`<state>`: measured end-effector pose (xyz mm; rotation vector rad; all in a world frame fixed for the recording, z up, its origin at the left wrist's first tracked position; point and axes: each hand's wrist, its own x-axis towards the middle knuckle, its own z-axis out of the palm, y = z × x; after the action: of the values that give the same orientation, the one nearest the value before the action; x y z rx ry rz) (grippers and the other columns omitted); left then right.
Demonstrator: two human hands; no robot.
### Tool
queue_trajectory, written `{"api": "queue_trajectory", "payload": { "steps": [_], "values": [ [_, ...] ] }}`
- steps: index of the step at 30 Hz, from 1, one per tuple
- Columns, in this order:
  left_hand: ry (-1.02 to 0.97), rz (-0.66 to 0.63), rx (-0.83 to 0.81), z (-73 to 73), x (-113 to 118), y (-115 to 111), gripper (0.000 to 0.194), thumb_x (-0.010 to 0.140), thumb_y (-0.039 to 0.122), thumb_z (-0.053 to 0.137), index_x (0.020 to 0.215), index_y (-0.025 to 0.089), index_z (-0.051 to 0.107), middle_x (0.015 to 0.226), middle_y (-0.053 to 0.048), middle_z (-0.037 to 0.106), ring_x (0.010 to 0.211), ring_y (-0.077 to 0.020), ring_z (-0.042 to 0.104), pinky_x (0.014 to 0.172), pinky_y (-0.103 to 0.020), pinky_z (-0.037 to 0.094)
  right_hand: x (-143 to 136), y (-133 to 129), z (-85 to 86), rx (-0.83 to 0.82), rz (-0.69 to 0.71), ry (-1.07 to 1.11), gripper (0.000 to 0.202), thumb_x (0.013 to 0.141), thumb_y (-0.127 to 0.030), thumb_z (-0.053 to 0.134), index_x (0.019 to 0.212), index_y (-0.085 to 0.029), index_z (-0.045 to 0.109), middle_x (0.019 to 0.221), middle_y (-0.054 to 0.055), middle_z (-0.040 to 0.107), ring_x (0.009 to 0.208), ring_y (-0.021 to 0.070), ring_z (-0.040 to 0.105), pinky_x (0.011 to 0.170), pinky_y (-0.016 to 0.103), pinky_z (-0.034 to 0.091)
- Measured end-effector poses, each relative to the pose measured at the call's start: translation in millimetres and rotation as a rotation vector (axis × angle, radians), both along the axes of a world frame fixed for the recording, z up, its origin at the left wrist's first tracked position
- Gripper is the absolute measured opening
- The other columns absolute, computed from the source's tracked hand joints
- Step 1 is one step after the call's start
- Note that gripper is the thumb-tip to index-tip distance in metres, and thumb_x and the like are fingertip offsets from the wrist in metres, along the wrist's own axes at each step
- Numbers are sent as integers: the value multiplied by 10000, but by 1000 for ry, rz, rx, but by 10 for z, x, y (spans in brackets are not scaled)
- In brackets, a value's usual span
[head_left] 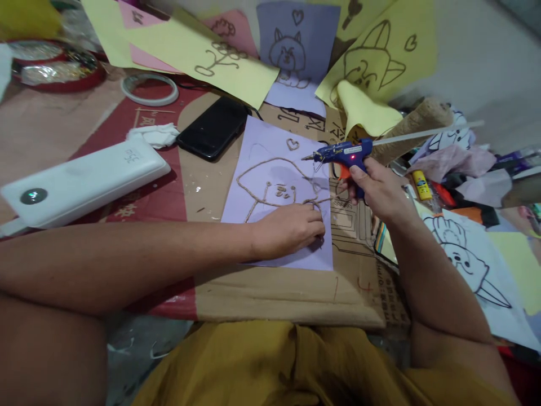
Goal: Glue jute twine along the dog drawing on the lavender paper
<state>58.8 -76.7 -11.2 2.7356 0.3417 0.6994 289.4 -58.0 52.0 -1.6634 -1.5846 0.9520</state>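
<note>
The left hand [289,228] lies flat, fingers together, pinning twine [270,169] onto the lilac sheet [276,192] so it sets. At its two o'clock, the right hand [374,186] is clamped on the blue glue gun [340,154] (nozzle lifted clear of the paper).

The right hand [377,188] grips a glue gun [343,155], nozzle just above the left fingers [315,225], which press twine [270,183] onto paper [258,141].
</note>
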Motion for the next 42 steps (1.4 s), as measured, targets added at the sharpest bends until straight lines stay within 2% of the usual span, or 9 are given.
{"api": "queue_trajectory", "payload": {
  "steps": [8, 13, 16, 20, 23, 29, 32, 36, 42],
  "values": [
    [-193, -13, -25, 78, -42, -14, 166, 1008, 156, 568, 960, 158, 727, 974, -92, 740, 885, -185, 641, 811, -307, 501, 23, 277, -132, -172, -344, 310, 278, 982, -423, 591, 832, -228, 462, 649, -40, 499, 475, 68, 443, 377, 155, 302],
    [-329, 68, -332, 123, -42, 21, 100, 958, 136, 629, 936, 168, 721, 915, -42, 766, 834, -138, 670, 786, -254, 506, 42, 526, -181, -227, -389, 278, 297, 1011, -431, 546, 813, -216, 490, 636, -25, 506, 477, 84, 447, 404, 179, 364],
    [-422, 282, -553, 205, -51, 94, 38, 901, 196, 708, 910, 168, 732, 816, -8, 748, 691, -108, 617, 653, -228, 461, 132, 521, -168, -140, -341, 10, 325, 975, -496, 573, 827, -209, 538, 702, 36, 583, 615, 160, 562, 541, 296, 520],
    [-542, 381, -759, 319, -77, 207, 148, 861, 283, 764, 881, 151, 700, 807, -25, 730, 691, -117, 617, 650, -248, 473, 50, 182, -15, 397, -276, -441, 287, 913, -476, 642, 948, -196, 591, 1083, 143, 655, 1069, 276, 620, 967, 503, 526],
    [-630, 366, -824, 355, -95, 274, 190, 848, 306, 786, 895, 153, 684, 850, -32, 734, 736, -121, 642, 699, -256, 509, -266, -113, 71, 424, 40, -158, 301, 1003, -502, 515, 1101, -222, 567, 1125, 100, 668, 1072, 221, 638, 999, 447, 525],
    [-685, 424, -789, 379, -145, 346, 273, 831, 406, 816, 876, 162, 702, 880, -38, 738, 796, -142, 664, 744, -271, 540, -731, -160, 6, 179, 228, 258, 380, 873, -561, 716, 983, -249, 530, 921, 9, 644, 801, 157, 638, 725, 315, 568],
    [-658, 480, -766, 422, -214, 344, 251, 835, 390, 812, 895, 160, 734, 902, -45, 755, 830, -151, 672, 781, -279, 544, -706, -62, 42, 252, 209, 146, 218, 901, -424, 698, 921, -223, 614, 819, 0, 612, 729, 146, 577, 656, 298, 508],
    [-565, 556, -692, 459, -384, 359, 216, 873, 366, 765, 963, 169, 765, 911, -42, 770, 801, -146, 661, 754, -272, 530, -620, 71, 151, 422, 190, -149, 55, 908, -263, 654, 894, -219, 685, 895, 43, 680, 866, 201, 610, 810, 370, 517],
    [-322, 622, -289, 275, -657, 472, 138, 887, 214, 644, 941, 209, 770, 918, -31, 767, 796, -164, 663, 774, -301, 519, -556, 346, 75, 490, 450, -428, 124, 882, -155, 621, 835, -221, 715, 958, 72, 687, 957, 233, 608, 897, 393, 485]
  ]
}}
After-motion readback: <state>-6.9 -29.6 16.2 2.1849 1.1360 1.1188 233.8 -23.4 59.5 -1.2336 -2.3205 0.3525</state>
